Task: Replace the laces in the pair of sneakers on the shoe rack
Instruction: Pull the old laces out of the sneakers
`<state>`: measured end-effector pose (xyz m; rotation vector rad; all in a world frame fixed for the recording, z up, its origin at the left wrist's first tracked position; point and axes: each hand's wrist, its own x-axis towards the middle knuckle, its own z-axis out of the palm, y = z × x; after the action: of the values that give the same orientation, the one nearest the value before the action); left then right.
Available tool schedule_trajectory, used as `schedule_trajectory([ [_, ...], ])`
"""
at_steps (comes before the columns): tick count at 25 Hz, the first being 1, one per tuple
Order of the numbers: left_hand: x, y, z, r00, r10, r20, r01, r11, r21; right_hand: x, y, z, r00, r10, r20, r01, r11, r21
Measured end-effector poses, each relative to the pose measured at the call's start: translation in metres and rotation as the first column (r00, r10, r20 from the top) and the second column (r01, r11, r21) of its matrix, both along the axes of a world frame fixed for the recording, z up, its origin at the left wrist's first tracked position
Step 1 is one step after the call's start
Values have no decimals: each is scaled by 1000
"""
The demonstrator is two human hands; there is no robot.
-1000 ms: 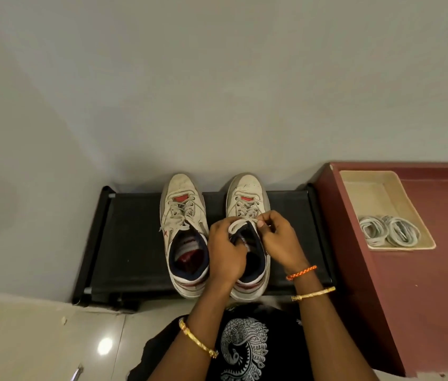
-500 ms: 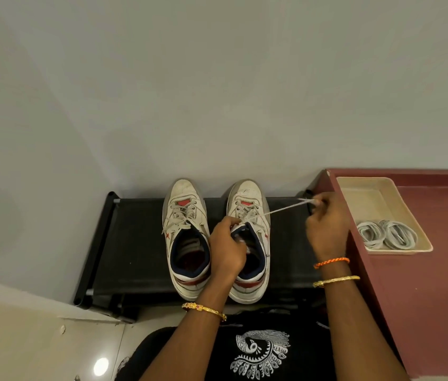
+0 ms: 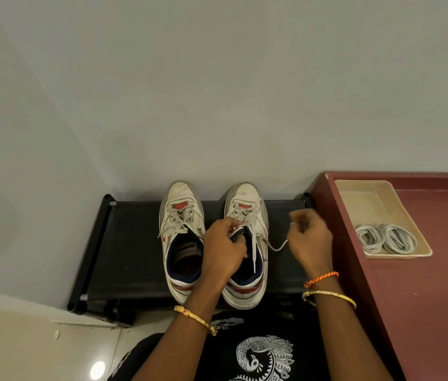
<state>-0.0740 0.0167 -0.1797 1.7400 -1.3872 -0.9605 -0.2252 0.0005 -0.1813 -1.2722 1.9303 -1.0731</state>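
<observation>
The right hand (image 3: pixel 310 237) is out to the right of the right sneaker (image 3: pixel 247 243) now. One second ago it sat on that shoe, right beside the left hand (image 3: pixel 222 246). Half a second ago it was even farther out, near the red table, and it pulled the lace (image 3: pixel 277 247) tight in a straight line. Now it is back closer to the shoe and a bit lower. The lace is loose and hangs in a curve from the shoe up to the curled fingers. Another lace end now lies down over the dark opening of the right sneaker.
</observation>
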Motion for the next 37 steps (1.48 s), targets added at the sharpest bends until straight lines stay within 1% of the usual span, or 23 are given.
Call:
schedule_trajectory([
  [4,2,-5,7,996,-87,36,85,995,43,19,5,3,954,280,110,-290,953,88],
  [8,3,-14,7,990,-141,22,137,982,127,28,8,2,881,409,239,-449,881,146],
  [10,4,-18,8,990,-102,-100,120,975,186,30,9,0,867,423,262,-471,868,159],
  [11,5,-20,10,977,-55,-204,99,972,212,31,10,1,870,417,263,-465,871,156],
  [13,7,-22,18,884,105,-455,29,960,278,31,10,3,879,404,253,-447,883,144],
  [14,9,-23,20,841,169,-515,-18,959,284,32,10,3,885,397,244,-438,887,145],
  [16,15,-24,19,906,200,-374,-127,969,212,32,10,3,898,389,207,-421,895,144],
  [17,17,-25,17,912,222,-344,-172,970,171,33,10,1,904,384,187,-411,901,141],
  [19,17,-24,20,884,239,-402,-201,970,134,34,9,0,916,362,174,-385,914,129],
  [21,19,-25,30,773,241,-587,-179,970,163,35,8,-1,919,329,217,-355,930,95],
  [23,32,-27,46,552,193,-812,-160,979,124,35,4,-2,918,277,282,-305,951,57],
  [25,58,-30,62,345,104,-933,-260,965,12,33,0,-4,919,242,310,-260,965,16],
  [26,71,-30,69,298,76,-951,-340,940,-31,32,-2,-4,923,229,310,-240,971,-3],
  [27,83,-30,72,331,92,-939,-423,904,-60,31,-5,-3,926,206,315,-210,977,-23],
  [28,92,-29,73,456,174,-873,-496,864,-87,30,-8,-3,927,173,333,-169,985,-42],
  [29,97,-28,71,626,318,-712,-551,827,-114,28,-10,-1,921,138,363,-127,990,-55],
  [30,97,-27,65,763,459,-455,-564,817,-122,26,-11,1,913,121,390,-107,993,-56],
  [31,93,-25,58,842,515,-163,-532,843,-84,25,-11,2,909,145,391,-137,989,-49],
  [32,85,-23,52,884,458,91,-458,889,-16,23,-11,3,913,211,350,-214,976,-30],
  [33,74,-21,45,902,331,277,-356,934,42,23,-9,4,916,296,272,-308,951,1],
  [34,61,-19,42,897,191,399,-238,969,69,24,-7,4,911,375,168,-387,921,43],
  [36,36,-14,37,872,-42,487,3,997,80,30,-3,3,897,443,-10,-441,894,75],
  [37,26,-11,33,856,-136,498,115,991,73,33,-2,3,904,425,-45,-422,905,57],
])
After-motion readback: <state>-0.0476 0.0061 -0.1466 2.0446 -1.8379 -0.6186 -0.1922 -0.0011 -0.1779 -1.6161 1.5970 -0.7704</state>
